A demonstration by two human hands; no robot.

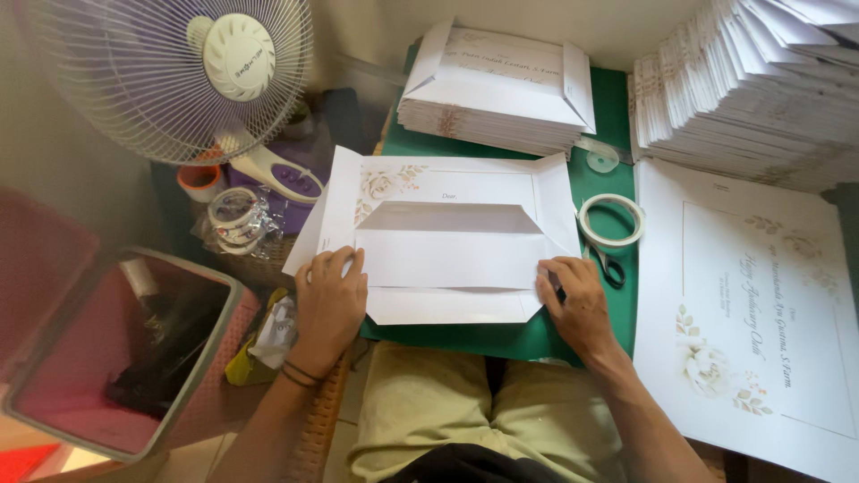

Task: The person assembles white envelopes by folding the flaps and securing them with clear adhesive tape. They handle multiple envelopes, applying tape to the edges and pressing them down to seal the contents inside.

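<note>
Surface: green tabletop (617, 98), crowded with white printed stationery; the person sits at its near edge, knees under it.
Work piece: white sheet with a floral print (447, 237), half folded into an envelope, lying flat at the middle of the near edge; side flaps turned in, long middle panels folded over.
Left hand (329, 300): palm down on the sheet's near-left corner, fingers (344, 262) spread flat and pressing; nothing gripped.
Right hand (577, 300): on the sheet's near-right corner, fingers (548, 273) bent and pinching the fold edge there.
Step in hand, as judged: creasing and flattening the lower flap, both corners held down together.
Next move calls for, as judged: the flap kept square to the side folds while the crease is run along its length; tape lies within the right hand's reach should the flap need fixing.
Tape roll (611, 221): white ring just right of the sheet, apart from it.
Scissors (608, 266): dark handles just below the roll, beside the right hand.
Folded envelope stack (497, 89): at the far edge, behind the work piece.
Tall stack of white pieces (752, 80): far-right corner, leaning in a fan.
Flat printed sheets (743, 313): right edge, unfolded.
Fan (170, 72): white, off the far-left corner.
Pink bin (116, 349): on the floor, left of the person.
</note>
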